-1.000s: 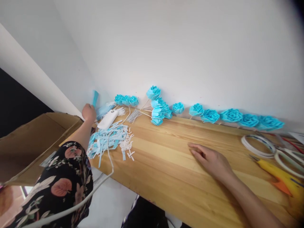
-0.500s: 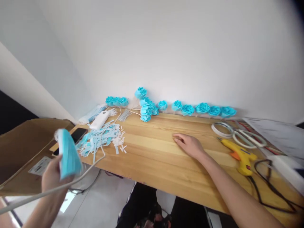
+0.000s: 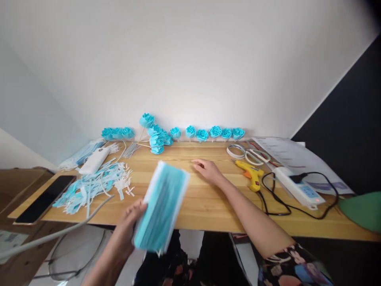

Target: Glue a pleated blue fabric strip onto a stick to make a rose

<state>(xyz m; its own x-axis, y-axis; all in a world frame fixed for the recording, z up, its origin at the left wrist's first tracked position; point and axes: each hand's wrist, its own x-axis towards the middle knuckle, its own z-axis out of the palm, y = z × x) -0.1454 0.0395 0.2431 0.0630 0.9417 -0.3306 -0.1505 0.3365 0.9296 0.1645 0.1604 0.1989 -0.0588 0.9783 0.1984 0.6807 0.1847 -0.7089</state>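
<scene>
A blue face mask (image 3: 162, 206) with white edges is gripped along its left side by my left hand (image 3: 131, 220), held above the table's front edge and a little blurred. My right hand (image 3: 207, 171) rests on the wooden table (image 3: 184, 194) with its fingers loosely curled; whether anything lies under them is hidden. Left of the mask lies a pile of cut blue and white mask strips (image 3: 92, 184). Blue flowers (image 3: 216, 132) stand in a row against the wall, and a bunch of them (image 3: 157, 141) lies on the table at the back.
To the right are a yellow glue gun (image 3: 252, 174), scissors (image 3: 257, 157), a tape roll (image 3: 236, 151) and a power strip (image 3: 297, 188) with black cords. A phone (image 3: 44, 200), a white power bank (image 3: 94, 160) and folded masks (image 3: 79, 155) lie left. A white cable (image 3: 59, 234) crosses the lower left.
My left hand has brought the mask from beside the cardboard box at the left to in front of the table's middle. The view has turned right; my right hand stays on the table.
</scene>
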